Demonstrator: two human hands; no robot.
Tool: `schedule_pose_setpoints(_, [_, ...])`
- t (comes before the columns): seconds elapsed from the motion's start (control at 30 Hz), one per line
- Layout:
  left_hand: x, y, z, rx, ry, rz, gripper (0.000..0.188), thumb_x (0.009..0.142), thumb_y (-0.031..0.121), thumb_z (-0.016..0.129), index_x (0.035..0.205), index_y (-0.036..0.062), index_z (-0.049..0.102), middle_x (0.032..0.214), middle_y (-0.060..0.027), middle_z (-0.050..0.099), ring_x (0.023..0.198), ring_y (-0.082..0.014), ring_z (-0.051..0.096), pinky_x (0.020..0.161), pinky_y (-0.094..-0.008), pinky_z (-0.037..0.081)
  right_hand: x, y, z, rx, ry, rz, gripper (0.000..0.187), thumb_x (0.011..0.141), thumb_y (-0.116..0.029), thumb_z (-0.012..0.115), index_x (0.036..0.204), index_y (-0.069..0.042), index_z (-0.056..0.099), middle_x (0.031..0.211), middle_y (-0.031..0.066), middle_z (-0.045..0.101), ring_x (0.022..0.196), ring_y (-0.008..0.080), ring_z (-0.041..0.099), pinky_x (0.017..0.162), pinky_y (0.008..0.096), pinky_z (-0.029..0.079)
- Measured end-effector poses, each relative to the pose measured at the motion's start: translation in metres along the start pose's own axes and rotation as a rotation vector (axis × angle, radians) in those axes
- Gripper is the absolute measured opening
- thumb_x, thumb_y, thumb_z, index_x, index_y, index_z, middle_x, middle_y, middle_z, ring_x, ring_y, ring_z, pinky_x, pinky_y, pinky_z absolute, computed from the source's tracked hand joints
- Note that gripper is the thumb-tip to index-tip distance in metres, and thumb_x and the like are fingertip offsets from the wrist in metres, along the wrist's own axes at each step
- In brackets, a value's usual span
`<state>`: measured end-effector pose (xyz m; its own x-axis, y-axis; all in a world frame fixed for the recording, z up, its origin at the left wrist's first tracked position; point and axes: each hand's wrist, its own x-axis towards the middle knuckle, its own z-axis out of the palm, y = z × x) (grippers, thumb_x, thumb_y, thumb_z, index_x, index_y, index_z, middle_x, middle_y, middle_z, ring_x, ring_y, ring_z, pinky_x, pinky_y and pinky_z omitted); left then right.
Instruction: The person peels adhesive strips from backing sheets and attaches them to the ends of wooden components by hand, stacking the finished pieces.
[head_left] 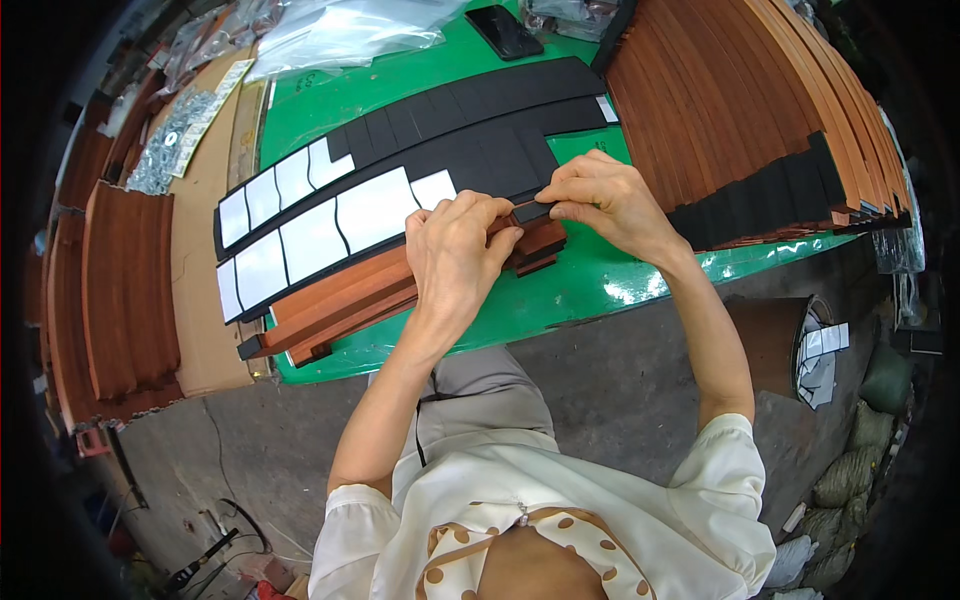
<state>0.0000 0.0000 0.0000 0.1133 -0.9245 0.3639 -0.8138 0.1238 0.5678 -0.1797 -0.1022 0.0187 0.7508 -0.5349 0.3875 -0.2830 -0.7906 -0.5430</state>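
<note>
My left hand (455,245) is closed around a reddish-brown wooden strip (340,305) near its right end, thumb and forefinger close to the tip. A small black pad (533,212) lies over that right end. My right hand (610,200) pinches the pad's edge between thumb and fingers. Black material also covers the strip's left end (250,347). Beneath and beside it lie more wooden strips (540,243). Just beyond my hands are sheets of black pads (490,160), with exposed white backing (315,240) on their left parts.
Many wooden strips with black ends stand in a row (710,80) at right. More wooden pieces (130,290) are stacked at left, near cardboard (215,230) and a bag of metal hardware (165,140). A phone (503,32) and plastic bags (350,35) lie on the green tabletop (450,338). A bin (770,340) stands below.
</note>
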Motion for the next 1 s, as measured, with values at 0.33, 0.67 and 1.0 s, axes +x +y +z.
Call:
schedule_pose_setpoints(0.33, [0.0001,-0.0009,-0.0001,-0.008,0.018,0.016,0.021,0.071,0.018,0.075,0.088,0.0089,0.068,0.080,0.0007,0.064,0.073,-0.0150,0.060,0.074,-0.0321,0.035,0.0012,-0.0011,-0.0023,-0.050,-0.029,-0.006,0.020,0.071,-0.010,0.073,0.091,-0.007,0.071,0.083,0.0041,0.063,0.079,0.0207,0.057,0.069,0.0329,0.047])
schedule_pose_setpoints(0.67, [0.0004,-0.0013,0.0005,-0.053,0.031,0.030,0.018,0.074,0.019,0.074,0.087,0.0073,0.068,0.077,-0.0008,0.064,0.069,-0.0153,0.061,0.071,-0.0318,0.037,0.0020,-0.0017,-0.0001,-0.018,0.002,-0.004,0.016,0.070,-0.009,0.072,0.085,-0.005,0.071,0.081,0.0042,0.064,0.078,0.0225,0.057,0.070,0.0345,0.046])
schedule_pose_setpoints(1.0, [0.0003,0.0010,0.0001,-0.004,0.043,0.040,0.017,0.074,0.019,0.072,0.086,0.0068,0.068,0.076,-0.0011,0.064,0.069,-0.0163,0.060,0.067,-0.0314,0.038,0.0016,-0.0010,0.0006,-0.018,0.006,-0.012,0.015,0.069,-0.009,0.072,0.084,-0.005,0.071,0.081,0.0048,0.064,0.078,0.0227,0.057,0.069,0.0343,0.047])
